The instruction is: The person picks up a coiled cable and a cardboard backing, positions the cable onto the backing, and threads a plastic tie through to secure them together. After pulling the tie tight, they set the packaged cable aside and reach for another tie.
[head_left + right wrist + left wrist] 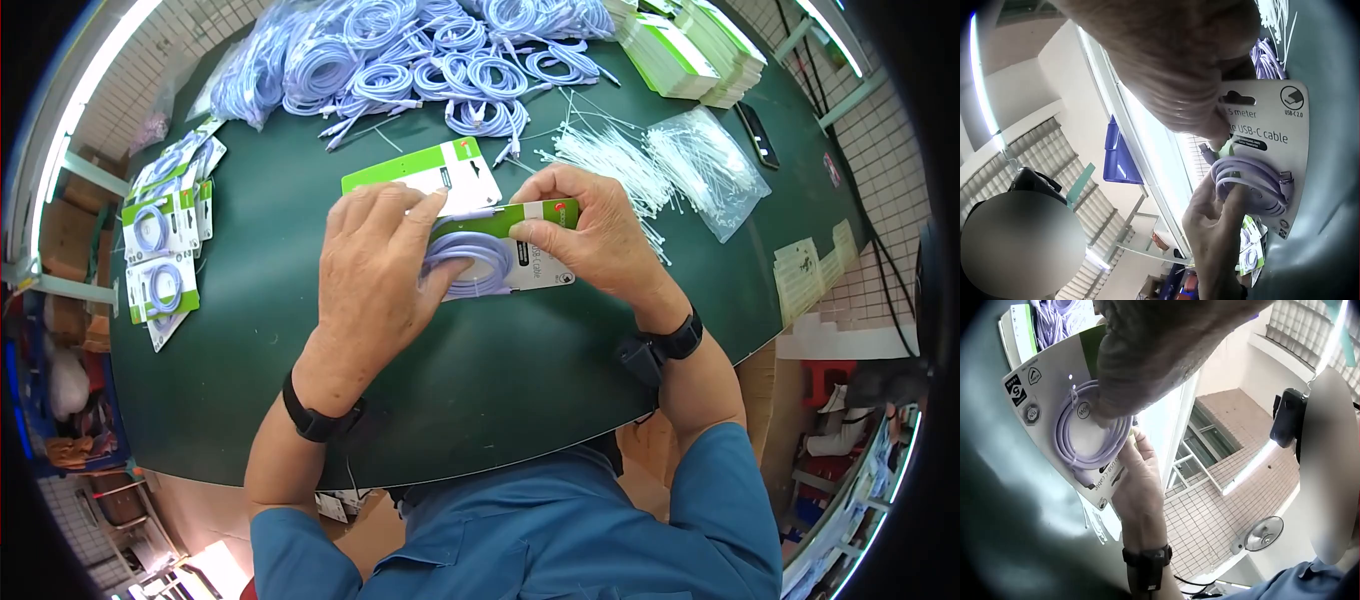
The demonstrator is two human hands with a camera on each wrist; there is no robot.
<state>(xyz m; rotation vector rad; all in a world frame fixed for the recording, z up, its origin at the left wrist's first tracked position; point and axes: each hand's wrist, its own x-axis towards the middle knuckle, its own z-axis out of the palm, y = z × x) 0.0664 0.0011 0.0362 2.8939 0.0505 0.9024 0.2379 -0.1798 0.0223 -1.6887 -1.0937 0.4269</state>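
A coiled lilac USB-C cable [478,258] lies against a white and green backing card [548,268] held in front of the body, above the table. My left hand [378,255] grips the card and coil at the left end, its thumb over the loops. My right hand [605,232] pinches the card's right end, thumb on the printed face and fingers behind. In the left wrist view the coil [1088,447] shows a thin tie through the card near two small holes. A cable connector [1286,179] sticks out of the coil in the right wrist view.
Another card [415,172] lies flat just beyond the hands. Behind it is a heap of coiled lilac cables [400,65]. Loose white ties [610,160], a clear bag [715,175], a phone [757,137] and card stacks [690,55] lie right; carded cables [165,235] lie left.
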